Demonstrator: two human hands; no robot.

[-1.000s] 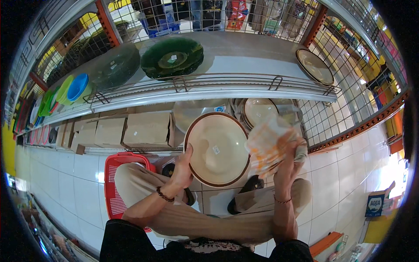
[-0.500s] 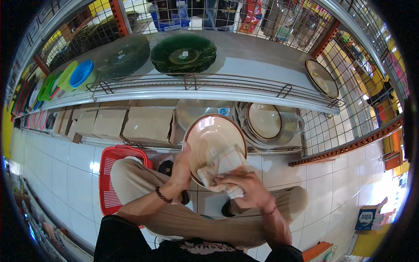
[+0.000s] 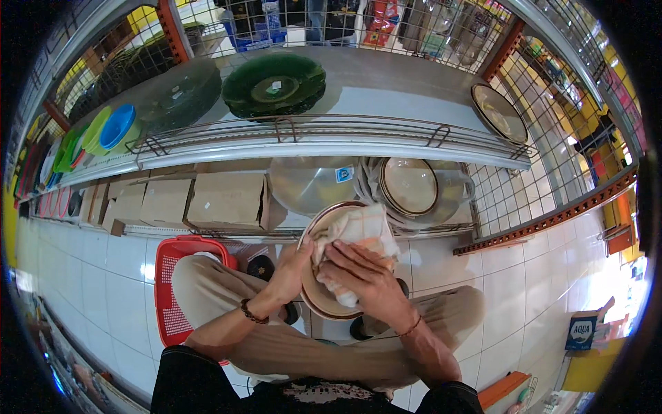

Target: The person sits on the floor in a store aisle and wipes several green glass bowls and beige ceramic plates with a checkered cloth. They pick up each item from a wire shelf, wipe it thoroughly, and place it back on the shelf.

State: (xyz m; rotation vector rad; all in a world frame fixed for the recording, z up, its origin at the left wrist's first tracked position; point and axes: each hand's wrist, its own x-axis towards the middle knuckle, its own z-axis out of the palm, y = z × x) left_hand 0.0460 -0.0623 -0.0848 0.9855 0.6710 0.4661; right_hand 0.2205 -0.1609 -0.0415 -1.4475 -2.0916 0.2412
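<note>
A cream plate with a brown rim (image 3: 320, 298) is held over my lap, tilted up toward me. My left hand (image 3: 291, 270) grips its left edge, thumb over the rim. Against the plate's face my right hand (image 3: 367, 277) presses a crumpled white-and-orange checked cloth (image 3: 369, 228), which covers much of the plate's middle and right side. Beyond it, on the lower shelf, sits a stack of similar brown-rimmed plates (image 3: 408, 185) beside a large round metal tray (image 3: 310, 185).
A red plastic basket (image 3: 165, 303) stands by my left knee. Cardboard boxes (image 3: 226, 199) line the lower shelf. Above are green glass plates (image 3: 274, 86), a blue bowl (image 3: 118, 125) and a brown-rimmed plate (image 3: 500, 114) against the wire mesh.
The plate has come down a little and to the right. My right hand and the cloth have moved up across its face, covering more of it. My left hand still holds the edge.
</note>
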